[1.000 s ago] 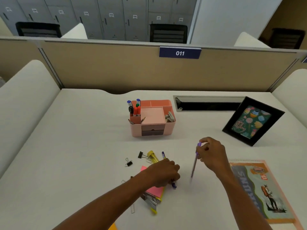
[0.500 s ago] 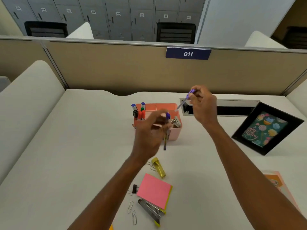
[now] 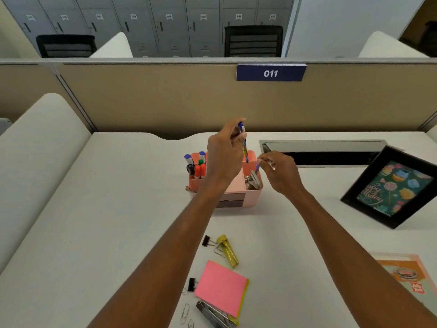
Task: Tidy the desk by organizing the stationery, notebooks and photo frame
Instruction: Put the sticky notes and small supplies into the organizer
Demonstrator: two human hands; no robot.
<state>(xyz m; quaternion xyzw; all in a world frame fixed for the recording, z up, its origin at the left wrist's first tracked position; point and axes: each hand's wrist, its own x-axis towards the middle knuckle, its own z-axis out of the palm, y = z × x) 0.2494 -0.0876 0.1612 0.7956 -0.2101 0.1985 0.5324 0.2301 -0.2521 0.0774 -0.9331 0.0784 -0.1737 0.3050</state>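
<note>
A pink desk organizer (image 3: 250, 196) stands mid-desk with markers (image 3: 197, 165) in its left slot and metal clips in its right one. My left hand (image 3: 224, 159) pinches a patterned blue pen (image 3: 244, 144) upright over the organizer's back. My right hand (image 3: 281, 174) pinches a purple pen (image 3: 257, 166) whose tip points into the right compartment. A black photo frame (image 3: 387, 188) leans at the right. A notebook (image 3: 409, 278) lies at the lower right.
Near me lie a pink sticky pad (image 3: 220, 287), a yellow highlighter (image 3: 228, 250), binder clips (image 3: 205, 240), paper clips (image 3: 185, 313) and a stapler (image 3: 212, 314). A cable slot (image 3: 324, 153) opens at the desk's back; a beige partition (image 3: 142, 100) rises behind.
Both hands lifted pens from the desk and carried them up over the organizer. My right hand has lowered its purple pen toward the right compartment; my left raised its pen higher.
</note>
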